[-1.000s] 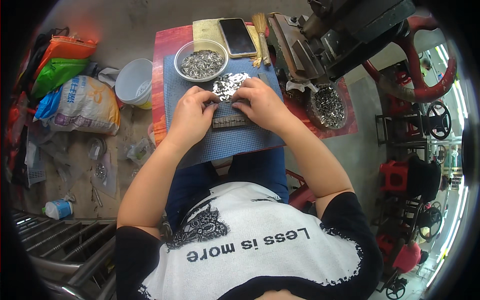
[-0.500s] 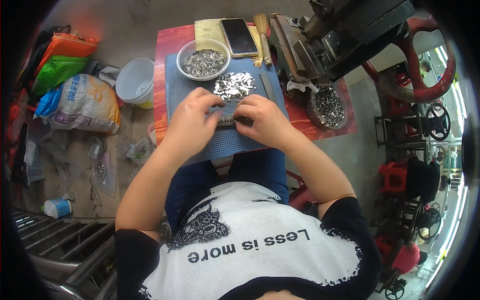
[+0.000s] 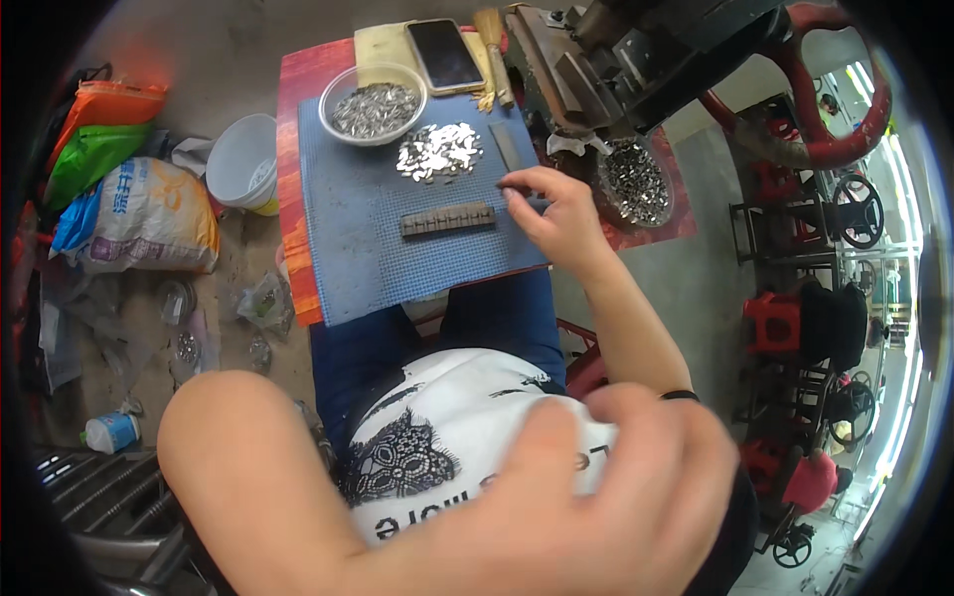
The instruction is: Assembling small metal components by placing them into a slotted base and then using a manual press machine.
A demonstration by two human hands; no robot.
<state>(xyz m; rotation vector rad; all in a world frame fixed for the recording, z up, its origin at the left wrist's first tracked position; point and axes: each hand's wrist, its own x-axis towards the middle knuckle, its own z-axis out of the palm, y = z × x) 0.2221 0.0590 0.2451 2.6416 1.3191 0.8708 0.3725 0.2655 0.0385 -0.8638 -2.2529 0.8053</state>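
A dark slotted metal block (image 3: pixel 447 221) lies on the blue textured mat (image 3: pixel 348 258), with neither hand touching it. My right hand (image 3: pixel 561 214) is at the mat's right side, closed, thumb and forefinger almost together. Something small and dark shows at those fingertips, too small to name. Close to the camera, in front of my shirt, my left hand (image 3: pixel 616 487) is raised and smeared by motion, so its grip is unclear. Beyond the block is a heap of small shiny metal pieces (image 3: pixel 437 151). A clear bowl (image 3: pixel 422 99) of thin metal pieces stands behind it.
A flat grey metal bar (image 3: pixel 505 146) lies on the mat's right side. Behind are a phone (image 3: pixel 444 55) and a small brush (image 3: pixel 493 60). A machine (image 3: pixel 596 79) with a red handwheel stands right, above a tub of metal pieces (image 3: pixel 636 189). A white bucket (image 3: pixel 234 164) stands left.
Both hands have left the metal block. My left hand has come up toward the camera, across my chest; my right hand has moved off to the right. The view has shifted slightly.
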